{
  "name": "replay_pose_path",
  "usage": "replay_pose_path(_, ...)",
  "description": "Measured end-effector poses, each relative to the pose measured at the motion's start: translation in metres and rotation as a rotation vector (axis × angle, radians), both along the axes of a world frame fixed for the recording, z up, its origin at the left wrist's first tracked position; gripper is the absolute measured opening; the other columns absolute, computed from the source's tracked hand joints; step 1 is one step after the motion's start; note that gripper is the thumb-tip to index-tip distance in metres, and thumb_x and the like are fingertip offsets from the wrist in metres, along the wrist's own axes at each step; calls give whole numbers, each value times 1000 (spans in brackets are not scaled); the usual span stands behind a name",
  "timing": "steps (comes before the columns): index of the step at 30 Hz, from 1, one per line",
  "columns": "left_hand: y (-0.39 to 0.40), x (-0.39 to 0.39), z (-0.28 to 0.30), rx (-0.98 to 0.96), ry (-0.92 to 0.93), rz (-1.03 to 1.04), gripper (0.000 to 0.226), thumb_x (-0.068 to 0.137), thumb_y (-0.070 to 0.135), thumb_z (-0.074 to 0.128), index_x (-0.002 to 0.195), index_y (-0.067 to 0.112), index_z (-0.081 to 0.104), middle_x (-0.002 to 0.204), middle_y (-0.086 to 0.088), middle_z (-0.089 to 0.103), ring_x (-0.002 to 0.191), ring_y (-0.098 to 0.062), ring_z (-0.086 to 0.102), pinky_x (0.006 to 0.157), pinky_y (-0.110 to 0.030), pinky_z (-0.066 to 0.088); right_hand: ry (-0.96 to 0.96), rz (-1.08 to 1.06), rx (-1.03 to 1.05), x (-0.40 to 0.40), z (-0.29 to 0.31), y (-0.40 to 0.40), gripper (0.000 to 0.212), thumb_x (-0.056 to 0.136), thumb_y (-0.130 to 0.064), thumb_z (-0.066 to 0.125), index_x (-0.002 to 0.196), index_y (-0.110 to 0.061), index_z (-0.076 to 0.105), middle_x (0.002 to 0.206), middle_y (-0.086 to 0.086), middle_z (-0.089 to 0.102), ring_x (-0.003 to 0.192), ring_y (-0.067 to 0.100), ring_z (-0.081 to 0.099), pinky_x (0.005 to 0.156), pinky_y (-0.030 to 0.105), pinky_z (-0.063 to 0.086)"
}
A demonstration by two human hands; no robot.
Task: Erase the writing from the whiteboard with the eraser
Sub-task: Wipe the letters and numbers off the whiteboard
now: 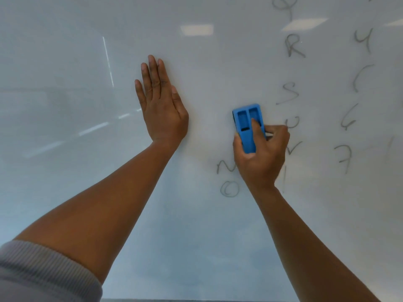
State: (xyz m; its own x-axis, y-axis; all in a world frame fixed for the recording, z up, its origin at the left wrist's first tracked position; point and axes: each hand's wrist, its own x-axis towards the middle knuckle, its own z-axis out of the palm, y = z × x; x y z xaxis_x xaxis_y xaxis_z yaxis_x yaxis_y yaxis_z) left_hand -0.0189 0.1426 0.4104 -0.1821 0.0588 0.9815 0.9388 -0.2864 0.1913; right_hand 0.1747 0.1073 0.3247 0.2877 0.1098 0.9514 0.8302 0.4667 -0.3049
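Eraser [248, 127]: one, blue, pressed against the whiteboard [207, 225] right of centre, gripped by the fingers of the right hand [260, 158], which cover its lower end. Letters [291, 92] beside it are faint; some lie partly behind the hand. Left hand [161, 103]: fingers extended flat, touching the board.

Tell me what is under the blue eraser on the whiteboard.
The blue eraser, held by the right hand, lies against the whiteboard. A dark pad edge shows at its left side. Any writing beneath it is covered; the letter S sits just above.
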Motion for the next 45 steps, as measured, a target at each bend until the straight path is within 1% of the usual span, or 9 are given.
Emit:
replay_pose_path(4, 0, 2, -3, 0, 10, -5, 53, 105, 15, 28, 156, 2, 21, 165, -14, 20, 153, -30, 14, 126, -44, 7, -165, 31, -12, -35, 4, -2, 44, 79, -31, 72, 117, -11, 67, 99, 17, 55, 88, 29, 50, 66, 39, 51)
replay_pose_path(9, -4, 5, -35, -44, 72, -33, 53, 106, 14, 30, 156, 2, 20, 165, -16, 19, 154, -30, 13, 126, -46, 7, -356, 65, -100, -39, -77, -11, 38, 78, -26, 72, 114, -12, 69, 101, 12, 56, 83, 27, 51, 67, 41, 50)
replay_pose_path(12, -4, 2, -55, -69, 121, -39, 53, 106, 13, 31, 156, 2, 20, 165, -16, 19, 154, -30, 13, 126, -47, 7, -247, 46, -75, -3, -97, -11, 39, 76, -23, 74, 112, -11, 70, 104, 9, 49, 84, 30, 50, 68, 42, 51)
replay_pose_path(17, -5, 13, -60, -66, 49, -24, 52, 106, 13, 31, 156, 2, 21, 164, -15, 20, 153, -31, 14, 126, -48, 8, -61, 13, -31, 17, -62, -6, 43, 81, -29, 74, 119, -11, 66, 105, 10, 46, 92, 27, 49, 67, 39, 54)
replay_pose_path(21, -4, 18, -65, -63, 29, -39, 53, 105, 12, 33, 155, 1, 22, 164, -16, 21, 153, -32, 15, 126, -48, 8, -146, 59, -52, -16, -47, -5, 41, 78, -27, 73, 116, -11, 68, 101, 15, 55, 90, 29, 50, 70, 40, 50)
replay_pose_path(26, -9, 17, -79, -104, 63, -67, 53, 105, 12, 33, 156, 1, 19, 164, -17, 18, 153, -32, 12, 126, -47, 5, -376, 126, -150, -21, -117, -15, 39, 75, -23, 76, 112, -15, 70, 102, 9, 57, 88, 24, 50, 70, 38, 50)
replay_pose_path(30, -9, 12, -84, -115, 110, -63, 53, 106, 12, 32, 156, 0, 18, 165, -18, 17, 153, -33, 11, 126, -46, 4, -286, 65, -142, 20, -128, -15, 37, 74, -23, 77, 109, -14, 71, 102, 9, 55, 85, 24, 50, 67, 40, 51)
replay_pose_path(38, -9, 31, -86, -108, 7, -65, 54, 104, 10, 31, 156, -2, 19, 164, -20, 16, 153, -35, 10, 126, -49, 4, -60, 37, -85, 23, -72, -11, 41, 75, -23, 74, 114, -12, 70, 100, 17, 57, 89, 29, 49, 71, 39, 49)
replay_pose_path(45, -10, 31, -87, -126, 16, -64, 54, 105, 12, 30, 156, 0, 16, 165, -19, 14, 154, -34, 8, 126, -48, 3, -476, 122, -211, 2, -139, -21, 44, 70, -20, 78, 113, -20, 69, 104, 8, 59, 88, 24, 48, 72, 37, 46)
